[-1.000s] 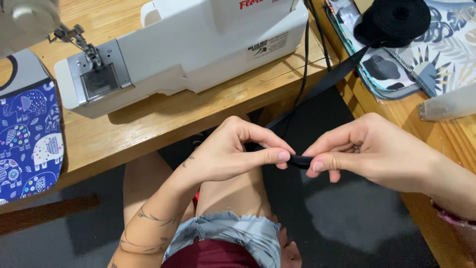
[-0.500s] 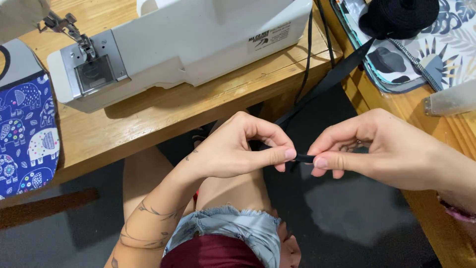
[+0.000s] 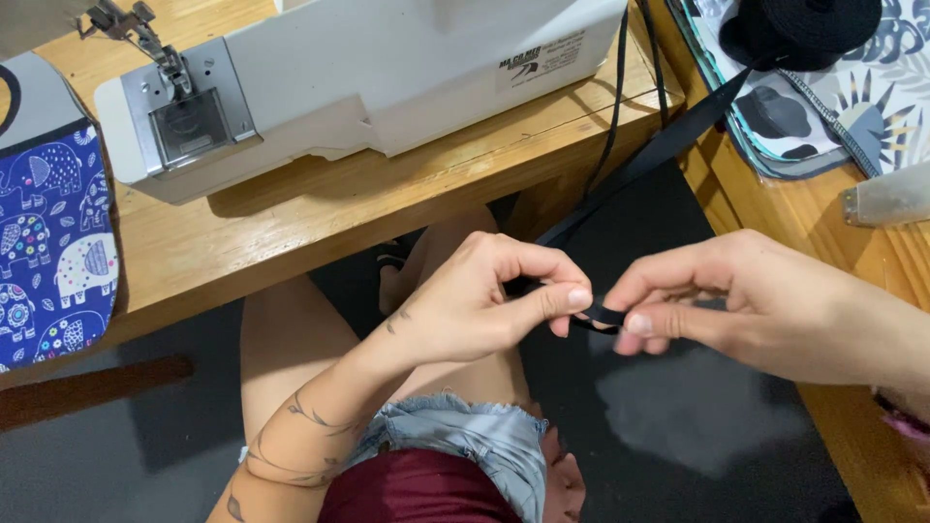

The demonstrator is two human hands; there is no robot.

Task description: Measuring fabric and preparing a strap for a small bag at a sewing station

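One blue elephant-print cloth (image 3: 44, 252) is lying at the wooden counter's (image 3: 291, 218) left edge beside one white sewing machine (image 3: 368, 73). Below the front edge, the left hand (image 3: 484, 305) and right hand (image 3: 765, 305) are pinching one black strap (image 3: 605, 315) between closed fingertips.

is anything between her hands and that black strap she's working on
Nothing visible. The left hand and right hand both already pinch the black strap directly between thumb and fingertips, in open air above the lap.
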